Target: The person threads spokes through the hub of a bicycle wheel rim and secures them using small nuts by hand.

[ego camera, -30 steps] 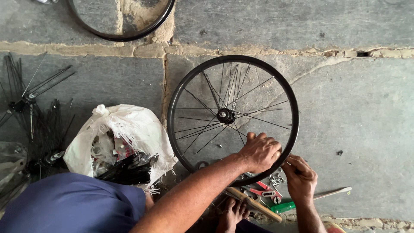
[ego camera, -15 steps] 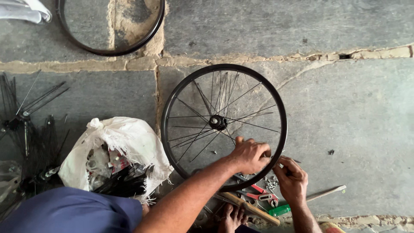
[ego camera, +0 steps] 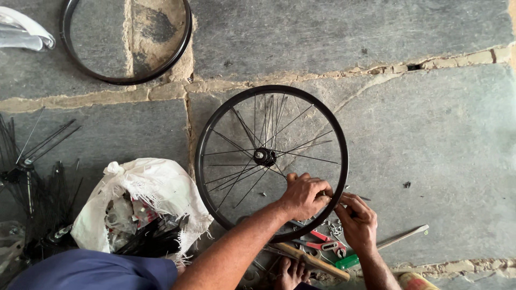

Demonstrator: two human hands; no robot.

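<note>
The spoked wheel (ego camera: 271, 161) lay flat on the stone floor (ego camera: 430, 134), beside a white sack (ego camera: 145, 193). The left hand (ego camera: 303, 194) gripped its near rim, fingers curled over. The right hand (ego camera: 357, 221) pinched something tiny at the rim; I couldn't tell what

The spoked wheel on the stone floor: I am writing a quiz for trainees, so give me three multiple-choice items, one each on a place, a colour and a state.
1. Where does the white sack lie from the spoked wheel, as the picture shows it?
A left
B right
C on top

2. What colour is the wheel's rim?
A red
B black
C white

3. How is the wheel placed?
A hung on a wall
B upright in a stand
C flat on the floor

Key: 1 A, the sack sits at the picture's left; 2 B, the rim is dark all round; 3 C, stone slabs show through the spokes, with the left hand and right hand at its near rim.
</note>
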